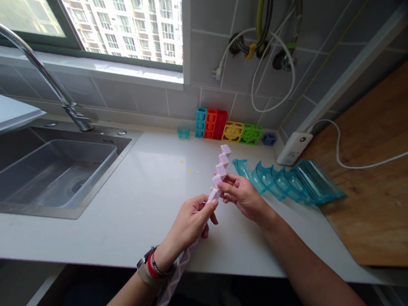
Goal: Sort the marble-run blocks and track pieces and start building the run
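Note:
A long purple-and-white folding snake puzzle [221, 169] runs from below the counter edge up between both hands and zigzags away over the white counter [130, 201]. My left hand [191, 221] is closed around its middle part. My right hand [240, 193] pinches the segment just beyond, fingers closed on it. The lower length of the puzzle hangs down under my left wrist, which wears a watch and red band.
A steel sink [50, 170] with a curved tap [34, 62] lies at the left. Coloured plastic blocks [228, 127] line the tiled back wall. Translucent blue curved pieces [291, 181] lie right of my hands. A white power brick [293, 148] and cable sit by a wooden board [386, 181].

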{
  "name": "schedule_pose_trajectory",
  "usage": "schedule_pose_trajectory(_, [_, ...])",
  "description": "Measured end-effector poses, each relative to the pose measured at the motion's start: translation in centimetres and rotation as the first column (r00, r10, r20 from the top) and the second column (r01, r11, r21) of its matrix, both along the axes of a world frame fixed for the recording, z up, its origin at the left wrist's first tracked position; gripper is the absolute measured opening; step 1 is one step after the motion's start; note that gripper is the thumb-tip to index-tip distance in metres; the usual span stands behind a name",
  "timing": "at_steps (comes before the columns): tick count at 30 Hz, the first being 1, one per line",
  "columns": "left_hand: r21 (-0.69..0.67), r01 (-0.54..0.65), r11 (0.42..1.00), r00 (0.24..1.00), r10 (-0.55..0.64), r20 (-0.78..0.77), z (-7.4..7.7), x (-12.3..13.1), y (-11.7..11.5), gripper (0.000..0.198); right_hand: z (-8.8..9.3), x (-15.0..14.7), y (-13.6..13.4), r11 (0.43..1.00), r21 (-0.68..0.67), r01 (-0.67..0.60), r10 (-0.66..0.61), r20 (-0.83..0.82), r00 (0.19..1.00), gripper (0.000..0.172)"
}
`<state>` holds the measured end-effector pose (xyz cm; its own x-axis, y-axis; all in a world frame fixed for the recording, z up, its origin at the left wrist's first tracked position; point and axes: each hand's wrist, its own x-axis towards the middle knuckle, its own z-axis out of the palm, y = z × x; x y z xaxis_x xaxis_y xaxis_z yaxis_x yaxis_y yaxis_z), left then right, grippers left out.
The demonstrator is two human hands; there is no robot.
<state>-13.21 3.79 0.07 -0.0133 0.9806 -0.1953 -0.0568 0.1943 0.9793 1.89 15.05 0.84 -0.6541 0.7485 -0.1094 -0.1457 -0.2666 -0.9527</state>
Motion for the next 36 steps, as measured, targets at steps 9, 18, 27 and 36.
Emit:
schedule_pose_trajectory(9, [-0.108, 0.041, 0.993, 0.978, -0.018, 0.208, 0.3, -0.5, 0.6, 0.045, -0.4, 0.1, -0.1, 0.949, 0.316, -0.01, 0.004, 0.021, 1.0, 0.047])
schedule_pose_trajectory(18, [-0.088, 0.084, 0.993, 0.962, -0.058, 0.266, 0.6, -1.0, 0.5, 0.043, -0.4, 0.5, 0.0, 0.909, 0.416, -0.011, -0.013, 0.056, 0.998, 0.053])
schedule_pose_trajectory(27, [-0.043, 0.11, 0.993, 0.948, -0.092, 0.304, 0.3, -0.9, 0.5, 0.041, -0.1, 0.5, 0.0, 0.946, 0.318, -0.068, 0.06, 0.033, 0.998, 0.049])
schedule_pose_trajectory(36, [0.006, 0.134, 0.991, 0.938, -0.129, 0.323, 1.0, -0.7, 0.3, 0.04, 0.1, 1.0, 0.1, 0.953, 0.286, -0.095, 0.097, 0.009, 0.995, 0.028])
